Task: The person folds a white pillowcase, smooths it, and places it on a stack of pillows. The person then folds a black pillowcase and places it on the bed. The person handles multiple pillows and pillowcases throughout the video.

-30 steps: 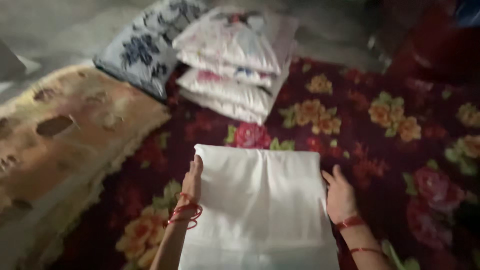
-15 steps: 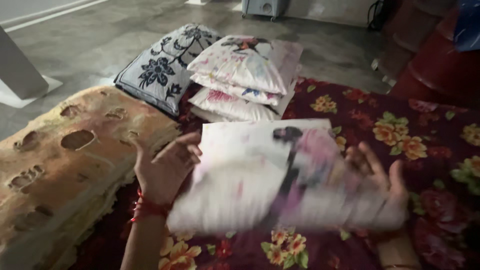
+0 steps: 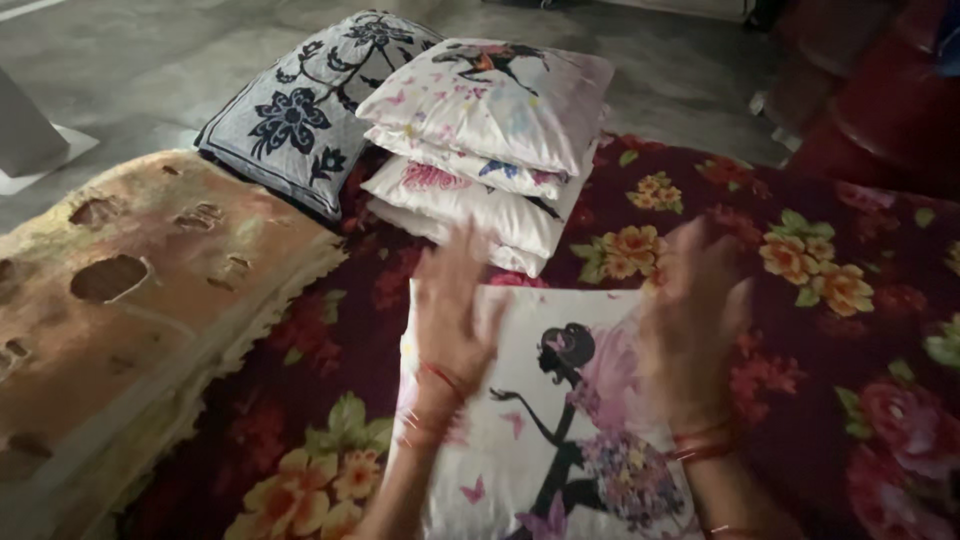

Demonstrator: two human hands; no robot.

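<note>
A white cushion cover [image 3: 545,420] with a black silhouette of a dancing figure and pink butterflies lies flat on the dark red floral blanket [image 3: 820,330], printed side up. My left hand [image 3: 455,315] hovers blurred over its upper left corner, fingers spread, red bangles on the wrist. Over the upper right corner my right hand [image 3: 695,310] is also blurred and spread, with red bangles. Neither hand holds anything.
A stack of white printed cushions [image 3: 480,150] sits just beyond the cover. A grey cushion [image 3: 300,120] with dark flowers leans to its left. A folded tan patterned blanket [image 3: 130,290] lies at left. Grey floor lies beyond; a red object [image 3: 880,110] stands at upper right.
The cover lay plain white side up, then was lifted and flipped. It now lies printed side up, and both hands have let go and risen above it.
</note>
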